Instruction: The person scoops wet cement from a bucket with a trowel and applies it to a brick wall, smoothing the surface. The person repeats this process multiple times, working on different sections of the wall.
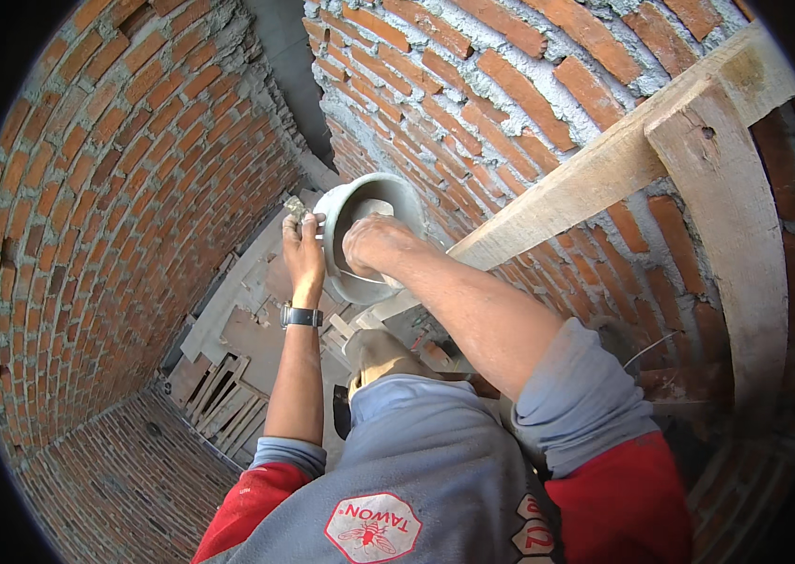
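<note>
A pale grey bucket (400,191) stands against the brick wall, its mouth turned up toward me. Inside its mouth, my right hand (374,242) is closed in a fist around what looks like a trowel (377,208). Its flat pale blade shows beyond the knuckles; my hand hides most of the handle. At the bucket's left rim is my left hand (303,246), with a watch on the wrist. Its raised fingers pinch a small rough, grey-yellow lump (296,206), perhaps a bit of mortar or broken brick. The bucket's contents are mostly hidden.
A brick wall (529,85) with rough mortar joints rises close on the right. Wooden beams (566,193) run diagonally in front of it, joined by an upright plank (731,216). Another brick wall (106,160) stands left. Far below lie boards and a slatted wooden piece (228,402).
</note>
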Available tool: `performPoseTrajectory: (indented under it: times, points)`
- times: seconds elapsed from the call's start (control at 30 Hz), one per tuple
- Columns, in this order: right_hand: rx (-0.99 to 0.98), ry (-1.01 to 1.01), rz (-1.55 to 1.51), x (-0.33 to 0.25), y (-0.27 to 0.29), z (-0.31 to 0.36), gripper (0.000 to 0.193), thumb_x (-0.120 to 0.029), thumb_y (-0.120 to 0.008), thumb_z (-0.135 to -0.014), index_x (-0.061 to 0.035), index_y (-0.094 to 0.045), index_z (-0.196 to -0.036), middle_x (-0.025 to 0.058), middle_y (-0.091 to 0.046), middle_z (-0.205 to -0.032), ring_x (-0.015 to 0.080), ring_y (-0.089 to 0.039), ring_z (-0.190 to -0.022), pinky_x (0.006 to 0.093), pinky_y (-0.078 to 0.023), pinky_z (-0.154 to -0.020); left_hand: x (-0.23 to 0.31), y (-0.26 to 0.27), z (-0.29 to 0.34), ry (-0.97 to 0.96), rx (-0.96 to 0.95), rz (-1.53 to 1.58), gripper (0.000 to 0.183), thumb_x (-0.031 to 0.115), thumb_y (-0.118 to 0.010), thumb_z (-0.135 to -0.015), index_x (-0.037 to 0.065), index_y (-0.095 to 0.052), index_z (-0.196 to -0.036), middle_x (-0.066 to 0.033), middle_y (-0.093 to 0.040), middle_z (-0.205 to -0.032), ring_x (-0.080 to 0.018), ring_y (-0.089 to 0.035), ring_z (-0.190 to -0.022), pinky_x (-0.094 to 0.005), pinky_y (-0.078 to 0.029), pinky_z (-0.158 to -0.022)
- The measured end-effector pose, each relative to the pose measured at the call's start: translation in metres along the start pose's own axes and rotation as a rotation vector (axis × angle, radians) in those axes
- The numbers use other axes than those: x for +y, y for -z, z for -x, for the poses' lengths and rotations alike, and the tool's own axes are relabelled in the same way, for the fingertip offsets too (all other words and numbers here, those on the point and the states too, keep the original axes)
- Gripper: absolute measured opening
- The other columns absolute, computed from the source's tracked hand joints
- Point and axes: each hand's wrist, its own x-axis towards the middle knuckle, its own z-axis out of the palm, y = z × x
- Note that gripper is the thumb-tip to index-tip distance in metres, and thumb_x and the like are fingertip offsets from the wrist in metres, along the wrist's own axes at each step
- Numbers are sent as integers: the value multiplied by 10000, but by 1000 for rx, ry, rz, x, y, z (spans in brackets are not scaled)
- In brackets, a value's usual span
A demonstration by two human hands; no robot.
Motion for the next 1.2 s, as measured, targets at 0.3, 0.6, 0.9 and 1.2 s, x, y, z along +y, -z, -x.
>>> performPoseTrajectory:
  times: [0.3, 0.6, 0.9, 1.2]
  points:
    - [-71, -176, -219, 1, -33, -42, 339, -172, -676, -902, -95, -757, -1223, 147, -697, -1322, 286, -665, -1245, 392, -565, -999, -20, 4, 0, -95, -110, -21, 338, 269, -534, -1070, -25, -583, -1229, -137, -698, -1146, -197, -645, -1033, -341, -489, -935]
    - [-249, -59, -556, 27, -31, -64, 274, -180, -542, -974, 18, -723, -1025, 156, -748, -872, 315, -740, -725, 460, -600, -616, -24, -5, 3, -206, -51, -145, 378, 307, -495, -1105, -33, -550, -1262, -188, -670, -1154, -270, -628, -1064, -393, -474, -955]
    - [-16, -101, -880, 38, -53, -66, 352, -182, -506, -926, 3, -772, -1062, 227, -741, -1121, 376, -732, -1018, 473, -566, -883, -23, -3, 12, -310, -11, -200, 333, 275, -502, -1105, -18, -565, -1250, -163, -679, -1112, -247, -622, -1010, -384, -479, -937]
    - [130, -157, -1449, 20, -88, -67, 344, -272, -483, -1059, 53, -588, -1021, 184, -656, -792, 293, -670, -568, 452, -578, -451, -22, -4, 9, -307, -41, -211, 343, 291, -488, -1108, -21, -560, -1233, -183, -670, -1132, -266, -618, -1033, -392, -474, -938]
